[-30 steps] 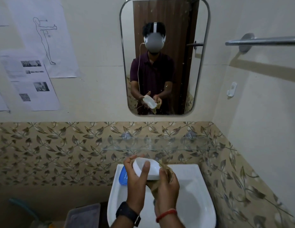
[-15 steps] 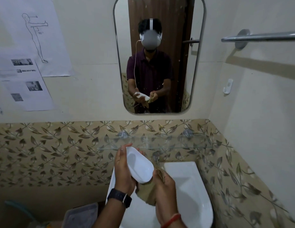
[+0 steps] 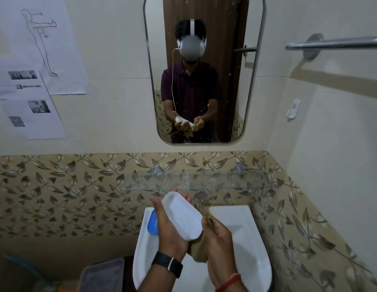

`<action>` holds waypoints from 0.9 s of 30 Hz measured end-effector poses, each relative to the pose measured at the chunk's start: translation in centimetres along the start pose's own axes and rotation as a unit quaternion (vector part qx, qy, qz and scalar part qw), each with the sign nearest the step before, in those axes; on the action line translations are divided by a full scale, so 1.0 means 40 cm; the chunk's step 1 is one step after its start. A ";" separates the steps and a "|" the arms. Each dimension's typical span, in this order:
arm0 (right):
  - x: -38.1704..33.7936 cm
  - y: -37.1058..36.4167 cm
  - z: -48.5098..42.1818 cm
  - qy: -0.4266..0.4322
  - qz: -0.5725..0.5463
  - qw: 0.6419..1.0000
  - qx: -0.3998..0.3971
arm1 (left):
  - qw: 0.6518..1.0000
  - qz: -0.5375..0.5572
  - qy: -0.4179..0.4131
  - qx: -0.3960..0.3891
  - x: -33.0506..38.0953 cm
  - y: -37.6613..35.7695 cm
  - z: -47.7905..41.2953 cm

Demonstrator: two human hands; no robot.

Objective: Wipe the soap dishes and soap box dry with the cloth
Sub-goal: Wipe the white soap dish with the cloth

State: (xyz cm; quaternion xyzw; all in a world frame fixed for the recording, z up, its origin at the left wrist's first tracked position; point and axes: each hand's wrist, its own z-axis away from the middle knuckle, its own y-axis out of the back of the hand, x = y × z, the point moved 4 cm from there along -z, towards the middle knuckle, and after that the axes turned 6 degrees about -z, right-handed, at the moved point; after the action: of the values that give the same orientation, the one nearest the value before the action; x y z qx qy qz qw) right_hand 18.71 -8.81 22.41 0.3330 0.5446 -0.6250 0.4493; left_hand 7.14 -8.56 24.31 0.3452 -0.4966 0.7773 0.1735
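A white oval soap dish (image 3: 181, 216) rests tilted in the palm of my left hand (image 3: 168, 232), hollow side up, above the white sink (image 3: 246, 245). My right hand (image 3: 219, 234) grips a crumpled tan cloth (image 3: 199, 249) pressed against the dish's lower right end. A blue soap box (image 3: 152, 223) lies on the sink's left rim, partly hidden behind my left hand.
A glass shelf (image 3: 204, 182) runs along the wall just above the sink. A mirror (image 3: 204, 68) hangs over it. A towel rail (image 3: 335, 43) juts from the right wall. A grey lidded bin (image 3: 101, 275) stands left of the sink.
My left hand turned the dish from underside-facing to hollow side up and tilted it. The right hand with the cloth slid to the dish's lower end.
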 end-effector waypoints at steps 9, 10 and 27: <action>-0.092 0.030 -0.013 0.076 0.010 0.997 -0.033 | 0.999 -0.015 0.020 -0.029 0.055 0.031 -0.027; -0.106 0.006 -0.014 0.123 0.059 0.990 -0.036 | 0.999 -0.029 0.027 -0.029 0.043 0.021 -0.016; -0.046 -0.076 0.040 0.391 0.245 0.887 -0.040 | 0.990 -0.105 0.043 -0.086 0.013 0.013 0.004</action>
State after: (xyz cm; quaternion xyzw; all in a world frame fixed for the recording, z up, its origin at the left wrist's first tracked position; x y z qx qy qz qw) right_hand 16.69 -10.00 25.52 0.6546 0.6018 -0.2925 0.3518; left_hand 6.50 -8.99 24.38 0.3456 -0.5148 0.7232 0.3043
